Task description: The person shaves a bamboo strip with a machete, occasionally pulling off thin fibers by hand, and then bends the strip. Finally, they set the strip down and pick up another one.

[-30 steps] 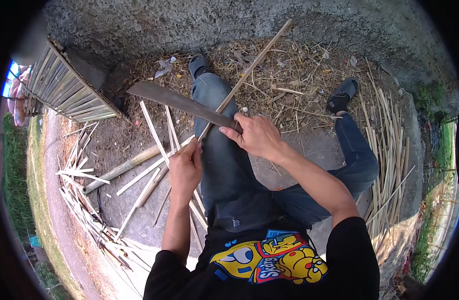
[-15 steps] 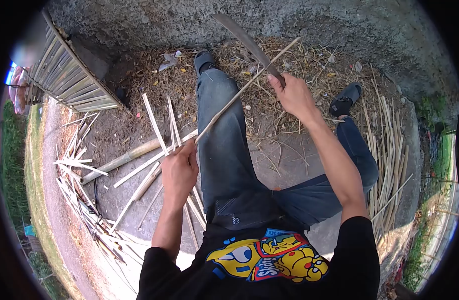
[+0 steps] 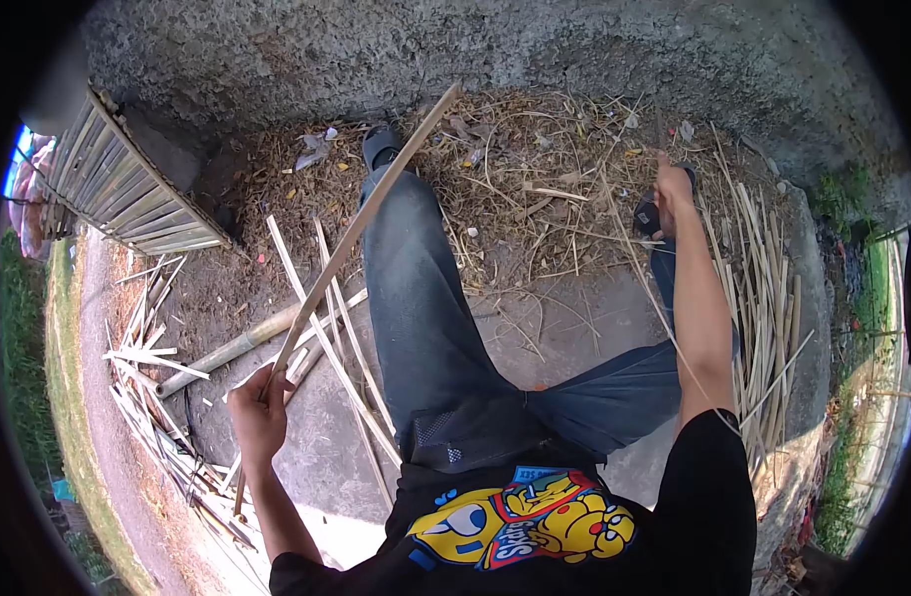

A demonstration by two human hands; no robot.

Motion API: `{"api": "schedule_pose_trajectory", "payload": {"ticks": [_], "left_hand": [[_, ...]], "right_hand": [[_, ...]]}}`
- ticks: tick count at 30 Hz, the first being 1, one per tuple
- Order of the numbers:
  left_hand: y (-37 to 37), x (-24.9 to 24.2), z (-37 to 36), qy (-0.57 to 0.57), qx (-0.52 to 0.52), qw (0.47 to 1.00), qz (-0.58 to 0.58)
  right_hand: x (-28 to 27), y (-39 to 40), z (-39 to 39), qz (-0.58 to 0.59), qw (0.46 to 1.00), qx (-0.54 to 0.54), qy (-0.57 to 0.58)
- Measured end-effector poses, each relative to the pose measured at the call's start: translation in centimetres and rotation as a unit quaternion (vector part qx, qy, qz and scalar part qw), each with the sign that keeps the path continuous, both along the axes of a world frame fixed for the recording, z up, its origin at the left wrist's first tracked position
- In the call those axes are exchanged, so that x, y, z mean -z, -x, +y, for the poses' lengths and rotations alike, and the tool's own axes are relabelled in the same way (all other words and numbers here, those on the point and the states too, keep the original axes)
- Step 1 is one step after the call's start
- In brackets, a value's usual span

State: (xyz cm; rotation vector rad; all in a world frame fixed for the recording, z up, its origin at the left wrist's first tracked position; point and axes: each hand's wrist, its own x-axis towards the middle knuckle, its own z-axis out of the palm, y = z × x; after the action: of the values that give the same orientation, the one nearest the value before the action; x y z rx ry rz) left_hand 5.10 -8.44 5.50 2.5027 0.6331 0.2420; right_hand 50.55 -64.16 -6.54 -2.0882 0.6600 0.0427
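Observation:
My left hand is closed around a long bamboo strip, which slants up and to the right across my outstretched leg. Farther right, my right hand is closed on the handle of a machete. Its dark blade points away from me and is hard to make out against the ground and wall. A thin bamboo sliver curves beside my right forearm. The strip and the blade are well apart.
Bamboo strips lie piled at right, and more at left. A bamboo pole lies by my leg. Shavings litter the ground before a rough wall. A slatted bamboo panel leans at upper left.
My left hand has moved left and down, tilting the strip more upright. My right hand has swung right with the machete, away from the strip it crossed.

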Motion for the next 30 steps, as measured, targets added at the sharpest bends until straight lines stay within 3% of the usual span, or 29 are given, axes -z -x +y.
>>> {"api": "schedule_pose_trajectory", "payload": {"ticks": [2, 3, 7, 12, 15, 18, 21, 24, 26, 30], "left_hand": [[0.0, 1.2, 0.3, 0.124, -0.004, 0.991, -0.052], [-0.7, 0.0, 0.4, 0.136, 0.016, 0.990, 0.044], [-4.5, 0.9, -0.4, 0.353, 0.038, 0.933, 0.062], [-8.3, 2.1, -3.8, 0.537, 0.028, 0.831, 0.143], [-10.2, 2.4, -5.9, 0.579, 0.043, 0.791, 0.193], [-11.0, 2.3, -7.0, 0.611, 0.037, 0.762, 0.209], [-10.4, 2.7, -6.3, 0.596, 0.032, 0.778, 0.199], [-8.4, 3.1, -4.9, 0.591, 0.025, 0.784, 0.191], [-7.7, 2.9, -4.5, 0.590, 0.022, 0.784, 0.195], [-8.1, 4.0, -4.3, 0.618, 0.036, 0.761, 0.194]], "right_hand": [[0.6, 2.4, -1.1, -0.033, 0.996, 0.010, -0.079], [-0.5, 4.4, -0.4, -0.033, 0.994, 0.015, -0.103], [-1.7, 9.5, 3.8, -0.103, 0.978, 0.000, -0.181], [-4.9, 15.1, 13.4, -0.237, 0.930, -0.186, -0.209], [-6.9, 18.2, 18.5, -0.293, 0.881, -0.369, -0.033], [-7.8, 21.8, 22.7, -0.192, 0.827, -0.521, 0.088], [-5.9, 23.0, 24.9, -0.236, 0.755, -0.584, 0.181], [-4.9, 19.0, 24.2, -0.282, 0.789, -0.520, 0.164], [-6.7, 15.6, 23.4, -0.179, 0.845, -0.476, 0.166], [-7.9, 14.5, 23.8, -0.203, 0.825, -0.508, 0.143]]}}
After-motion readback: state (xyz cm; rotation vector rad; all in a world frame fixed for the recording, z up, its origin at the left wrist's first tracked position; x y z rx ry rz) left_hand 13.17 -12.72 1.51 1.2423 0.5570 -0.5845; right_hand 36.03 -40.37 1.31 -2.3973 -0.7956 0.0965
